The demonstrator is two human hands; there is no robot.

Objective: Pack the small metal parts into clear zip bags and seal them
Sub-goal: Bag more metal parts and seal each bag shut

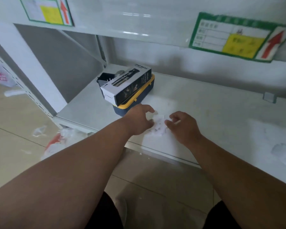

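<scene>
Two bare forearms reach up from the bottom edge toward a white shelf [205, 103], and between them, lowest of all, sit two dark-clothed knees over a tiled floor. Both hands meet at the shelf's front edge over one clear bag [158, 123] lying flat there, with a scatter of small dark metal parts [156, 128] at it; the blur is too strong to count them, to say whether they lie inside or beside the bag, or to tell which way the bag's long side or its mouth runs. Fingers of the left hand [139, 120] are curled, thumb and fingertips at the bag's left edge, seemingly pinching it. Those of the right hand [184, 125] are curled too, their tips at the bag's right edge, though whether they truly grip it cannot be made out. Just behind the left hand stands one blue box with a yellow lid [135, 103], and one black-and-white carton [127, 85] lies across its top. Two green-bordered labels [238, 37] with red arrows hang on the shelf fronts above. Crumpled plastic [59, 142] lies on the floor at the left.
</scene>
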